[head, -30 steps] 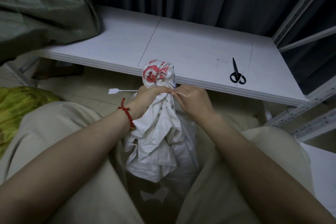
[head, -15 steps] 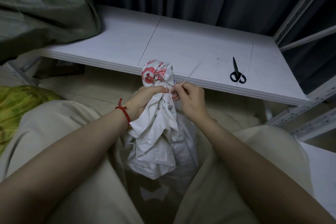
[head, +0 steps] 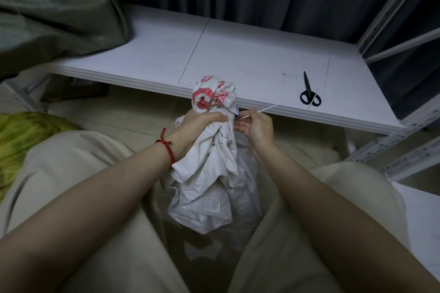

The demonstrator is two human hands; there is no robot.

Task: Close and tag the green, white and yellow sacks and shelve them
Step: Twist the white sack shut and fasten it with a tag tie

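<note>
A white sack (head: 209, 188) with red print stands between my knees, its mouth bunched into a knob (head: 214, 95). My left hand (head: 202, 123) squeezes the sack's neck just under that knob. My right hand (head: 256, 126) pinches the thin white tail of a tie tag (head: 264, 110), which runs up and to the right from the neck. The green sack (head: 54, 5) lies on the white shelf (head: 250, 54) at the far left. A yellow sack (head: 21, 133) sits on the floor at my left.
Black scissors (head: 309, 93) lie on the shelf's right part. Grey metal shelf uprights (head: 400, 2) rise at the right, with a lower perforated rail (head: 409, 147). Dark curtains hang behind the shelf. My legs fill the bottom of the view.
The tag's flat end, seen left of my left hand a second ago, is gone from view. My right hand has drawn the tie's tail out to the right through the neck.
</note>
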